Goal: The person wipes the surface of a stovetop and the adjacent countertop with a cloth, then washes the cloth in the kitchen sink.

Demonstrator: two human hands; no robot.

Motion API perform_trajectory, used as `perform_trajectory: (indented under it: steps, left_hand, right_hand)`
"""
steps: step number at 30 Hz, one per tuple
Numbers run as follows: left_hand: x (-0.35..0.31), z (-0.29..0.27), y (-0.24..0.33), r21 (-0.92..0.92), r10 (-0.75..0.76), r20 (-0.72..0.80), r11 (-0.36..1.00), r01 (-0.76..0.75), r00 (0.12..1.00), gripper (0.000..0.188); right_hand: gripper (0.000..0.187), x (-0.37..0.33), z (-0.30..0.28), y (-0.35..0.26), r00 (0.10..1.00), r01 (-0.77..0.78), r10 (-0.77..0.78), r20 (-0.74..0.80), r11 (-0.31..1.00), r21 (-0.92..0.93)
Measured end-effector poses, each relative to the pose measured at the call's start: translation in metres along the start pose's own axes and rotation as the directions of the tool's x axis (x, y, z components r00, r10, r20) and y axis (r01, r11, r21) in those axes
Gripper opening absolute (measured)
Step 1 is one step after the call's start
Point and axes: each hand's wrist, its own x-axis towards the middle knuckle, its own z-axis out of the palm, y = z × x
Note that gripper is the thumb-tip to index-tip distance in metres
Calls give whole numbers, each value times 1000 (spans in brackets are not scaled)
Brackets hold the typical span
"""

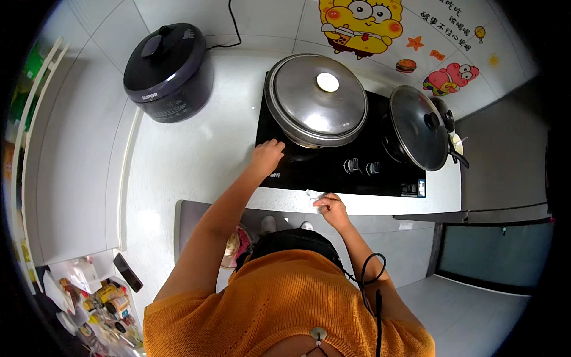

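My left hand [267, 156] rests at the left edge of the black glass cooktop [315, 172], its bent fingers a little apart on the glass with nothing visible in them. At the front edge of the white counter, my right hand [334, 210] pinches a crumpled white wipe [314, 195] against the rim, just below the cooktop. A wide steel pot with a domed lid [297, 98] covers the left burner, above my left hand. On the right burner stands a dark pan with a glass lid [416, 128]. Two control knobs [360, 167] lie between pot and pan.
A dark pressure cooker [169, 77] stands at the back left, its cord running to the wall. Bottles and jars [113, 309] crowd the lower left beside a phone [128, 272]. The pan's handle [459, 158] points toward a dark cabinet [505, 160] at the right.
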Motion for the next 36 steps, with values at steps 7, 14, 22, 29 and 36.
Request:
perform_trajectory:
  steps: [7,14,22,29,36]
  left_hand:
    - [1,16,-15,-174,-34,-218,985,-5,975,22]
    - [63,30,-74,-726,-595,67,522,448,801,31]
    - [75,60,-67,-807,-544,-12,501,313,839,44]
    - [66,31,-35,-759,-530,-121,594,266,839,34]
    - [43,37,-23,-934,-577,93,233,272,811,17]
  right_hand:
    - [18,0,-3,0,995,80,-77,-62,996,45]
    - [24,-3,-2,5,995,59,-56,-80,998,37]
    - [17,-4,-1,1,994,54,-49,-95,998,44]
    - [22,-2,-1,-4,995,18,-14,-97,999,44]
    - [31,2,4,-6,980,196,-198,-19,978,-67]
